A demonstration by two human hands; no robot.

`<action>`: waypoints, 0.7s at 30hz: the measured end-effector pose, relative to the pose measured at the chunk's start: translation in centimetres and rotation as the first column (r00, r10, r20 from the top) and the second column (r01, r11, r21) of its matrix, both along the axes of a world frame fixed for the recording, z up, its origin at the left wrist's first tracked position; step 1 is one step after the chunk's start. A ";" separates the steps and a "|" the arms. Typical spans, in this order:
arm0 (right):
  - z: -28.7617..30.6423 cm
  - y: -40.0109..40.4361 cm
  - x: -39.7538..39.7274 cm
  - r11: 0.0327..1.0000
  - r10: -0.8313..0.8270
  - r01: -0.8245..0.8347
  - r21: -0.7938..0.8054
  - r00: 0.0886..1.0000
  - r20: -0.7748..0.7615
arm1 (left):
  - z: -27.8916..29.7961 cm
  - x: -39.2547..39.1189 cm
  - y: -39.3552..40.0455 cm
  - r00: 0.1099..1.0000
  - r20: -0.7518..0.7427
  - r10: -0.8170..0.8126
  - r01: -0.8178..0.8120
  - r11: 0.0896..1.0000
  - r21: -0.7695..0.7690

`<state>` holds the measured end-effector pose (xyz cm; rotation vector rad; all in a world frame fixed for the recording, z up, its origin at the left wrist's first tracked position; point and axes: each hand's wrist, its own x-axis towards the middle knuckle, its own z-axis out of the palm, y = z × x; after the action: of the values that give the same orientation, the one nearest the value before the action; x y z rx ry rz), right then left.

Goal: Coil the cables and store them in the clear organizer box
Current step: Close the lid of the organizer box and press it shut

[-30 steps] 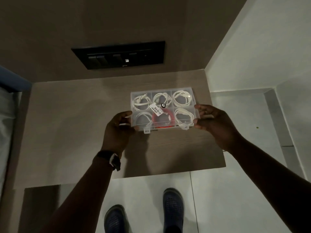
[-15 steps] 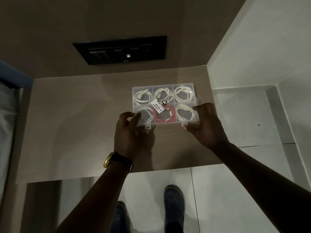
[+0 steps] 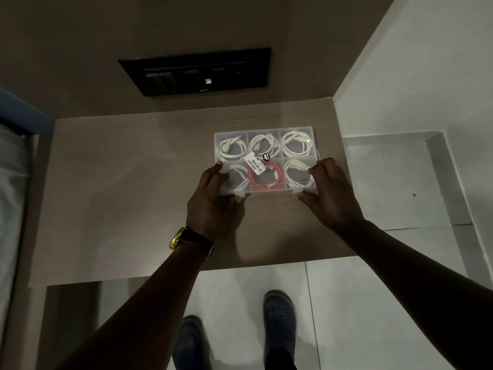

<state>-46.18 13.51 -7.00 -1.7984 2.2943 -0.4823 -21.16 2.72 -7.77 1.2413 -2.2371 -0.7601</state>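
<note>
The clear organizer box (image 3: 264, 130) lies closed on the wooden desk, with a price label on its lid. Each of its compartments holds a coil: white cables (image 3: 296, 143) fill all three in the back row and the two outer front ones, and a red cable (image 3: 264, 177) sits in the front middle one. My left hand (image 3: 213, 201) grips the box's front left corner, fingers over the lid and thumb at the left clasp. My right hand (image 3: 328, 194) grips the front right corner in the same way, thumb at the right clasp.
The wooden desk (image 3: 128, 188) meets a brown wall carrying a black switch panel (image 3: 197, 72). A white wall and white tiled floor (image 3: 386, 166) lie to the right. A bed edge (image 3: 10, 161) shows at the left. My two blue shoes (image 3: 278, 313) stand below the desk's front edge.
The box went from being held above the desk to lying on it, farther from me. Both hands shifted from its sides to its front corners, at the clasps.
</note>
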 end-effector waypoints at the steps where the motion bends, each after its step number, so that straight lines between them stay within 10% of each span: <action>1: 0.0 0.0 -0.1 1.000 -0.003 0.003 -0.001 1.000 0.005 | 0.0 0.0 -0.1 1.000 0.009 -0.002 0.002 1.000 0.006; 21: -1.6 -0.5 -0.1 0.997 0.011 -0.015 -0.075 0.998 -0.055 | -2.3 -0.3 -1.8 0.977 0.209 -0.047 0.075 0.989 -0.126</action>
<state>-46.29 12.98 -8.58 -1.8825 2.3290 -0.5306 -21.48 0.93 -10.09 1.2401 -2.4573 -0.5137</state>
